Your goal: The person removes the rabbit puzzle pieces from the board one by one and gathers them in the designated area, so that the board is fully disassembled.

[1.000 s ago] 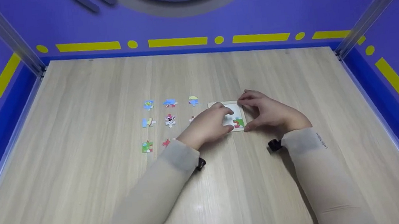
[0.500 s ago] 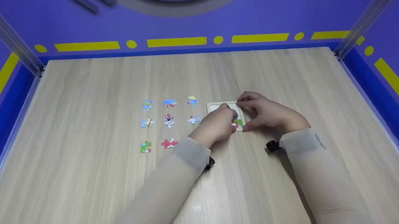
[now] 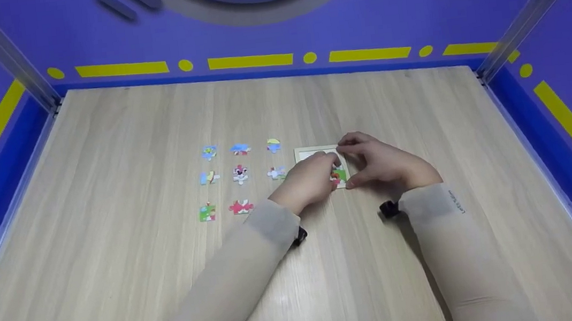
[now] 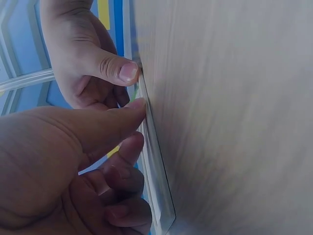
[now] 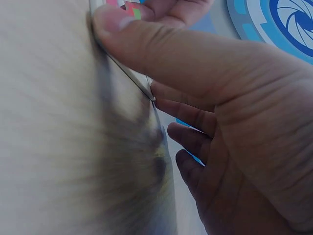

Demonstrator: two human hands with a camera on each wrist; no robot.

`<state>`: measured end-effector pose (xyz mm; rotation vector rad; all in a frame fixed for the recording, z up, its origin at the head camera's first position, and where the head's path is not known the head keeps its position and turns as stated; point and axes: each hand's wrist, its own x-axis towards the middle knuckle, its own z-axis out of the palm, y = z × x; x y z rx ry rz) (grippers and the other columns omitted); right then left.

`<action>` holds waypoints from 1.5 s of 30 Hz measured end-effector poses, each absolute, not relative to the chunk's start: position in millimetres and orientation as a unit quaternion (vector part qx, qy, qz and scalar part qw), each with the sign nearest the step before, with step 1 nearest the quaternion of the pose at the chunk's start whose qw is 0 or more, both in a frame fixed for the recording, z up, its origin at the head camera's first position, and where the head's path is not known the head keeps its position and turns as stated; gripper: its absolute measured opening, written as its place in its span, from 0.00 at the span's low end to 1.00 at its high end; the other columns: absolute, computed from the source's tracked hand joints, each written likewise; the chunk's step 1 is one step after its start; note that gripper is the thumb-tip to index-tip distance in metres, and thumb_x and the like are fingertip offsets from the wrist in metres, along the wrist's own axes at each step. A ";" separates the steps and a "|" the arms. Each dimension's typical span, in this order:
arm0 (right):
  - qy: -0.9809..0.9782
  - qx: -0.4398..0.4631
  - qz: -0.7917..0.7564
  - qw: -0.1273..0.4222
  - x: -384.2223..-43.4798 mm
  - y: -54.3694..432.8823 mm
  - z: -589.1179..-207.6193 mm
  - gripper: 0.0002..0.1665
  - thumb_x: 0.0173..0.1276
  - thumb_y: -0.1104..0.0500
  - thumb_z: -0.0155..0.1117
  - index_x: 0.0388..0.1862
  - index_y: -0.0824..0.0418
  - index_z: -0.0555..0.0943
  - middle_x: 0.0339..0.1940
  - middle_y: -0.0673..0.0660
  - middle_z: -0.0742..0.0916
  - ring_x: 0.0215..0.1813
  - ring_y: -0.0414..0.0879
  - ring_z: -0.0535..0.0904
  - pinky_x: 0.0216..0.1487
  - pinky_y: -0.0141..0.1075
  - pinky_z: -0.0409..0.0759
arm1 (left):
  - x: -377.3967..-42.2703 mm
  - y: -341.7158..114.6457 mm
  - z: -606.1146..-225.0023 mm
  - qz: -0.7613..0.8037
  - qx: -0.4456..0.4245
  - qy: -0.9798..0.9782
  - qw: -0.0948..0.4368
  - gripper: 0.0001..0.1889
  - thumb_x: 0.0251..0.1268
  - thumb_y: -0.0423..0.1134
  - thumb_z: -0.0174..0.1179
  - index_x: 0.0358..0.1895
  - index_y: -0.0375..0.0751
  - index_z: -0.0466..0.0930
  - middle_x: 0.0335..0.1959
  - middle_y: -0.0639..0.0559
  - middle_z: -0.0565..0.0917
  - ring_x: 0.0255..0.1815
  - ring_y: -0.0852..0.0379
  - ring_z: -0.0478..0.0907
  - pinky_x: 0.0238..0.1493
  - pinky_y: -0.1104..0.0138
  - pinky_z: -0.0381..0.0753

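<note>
A small puzzle tray (image 3: 302, 153) with a pale rim lies on the table, partly hidden by the hands. In its near right corner sits a green and red puzzle piece (image 3: 340, 176). My left hand (image 3: 309, 176) reaches over the tray and pinches this piece, thumb at the near side and curled fingers at the far side. In the left wrist view the thumb (image 4: 129, 112) is right at the tray's edge. My right hand (image 3: 385, 160) holds the tray's right side, thumb at the near corner and fingers at the far one.
Several loose puzzle pieces lie in rows left of the tray, among them an animal-face piece (image 3: 240, 174), a red piece (image 3: 241, 207) and a green piece (image 3: 207, 212). Purple walls with yellow marks border the wooden table (image 3: 131, 172).
My left hand has moved right over the tray, its spread thumb and fingers closing in on the green and red piece. The right hand stays at the tray's side.
</note>
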<state>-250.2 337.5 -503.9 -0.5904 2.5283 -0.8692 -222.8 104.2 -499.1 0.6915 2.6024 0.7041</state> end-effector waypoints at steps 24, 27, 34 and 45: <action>0.912 -0.179 -0.304 0.210 -249.9 334.7 -505.8 0.60 0.62 0.51 0.92 0.88 0.62 0.71 0.90 0.62 0.69 0.93 0.64 0.60 0.94 0.64 0.56 | -190.9 51.4 -478.5 0.287 0.225 0.919 0.149 0.20 0.85 0.40 0.66 0.72 0.40 0.85 0.64 0.45 0.90 0.66 0.45 0.87 0.77 0.46 0.82; 0.913 -0.175 -0.304 0.209 -249.9 335.1 -505.3 0.60 0.62 0.52 0.92 0.88 0.62 0.71 0.91 0.61 0.69 0.93 0.64 0.59 0.94 0.64 0.56 | -186.2 38.6 -476.4 0.287 0.230 0.919 0.143 0.20 0.84 0.40 0.67 0.71 0.38 0.85 0.62 0.44 0.90 0.64 0.45 0.88 0.75 0.45 0.83; 0.915 -0.169 -0.299 0.210 -249.4 337.8 -504.4 0.61 0.62 0.52 0.92 0.89 0.61 0.69 0.91 0.59 0.68 0.94 0.62 0.58 0.95 0.61 0.54 | -178.7 12.9 -476.3 0.277 0.228 0.925 0.129 0.18 0.83 0.43 0.69 0.68 0.40 0.87 0.57 0.47 0.91 0.60 0.46 0.90 0.65 0.49 0.88; 0.909 -0.175 -0.313 0.212 -249.0 335.3 -504.9 0.62 0.61 0.54 0.92 0.89 0.62 0.69 0.90 0.58 0.68 0.94 0.61 0.57 0.96 0.60 0.52 | -175.1 -11.6 -484.2 0.261 0.195 0.933 0.152 0.17 0.82 0.43 0.71 0.66 0.42 0.89 0.56 0.46 0.92 0.60 0.48 0.89 0.67 0.49 0.87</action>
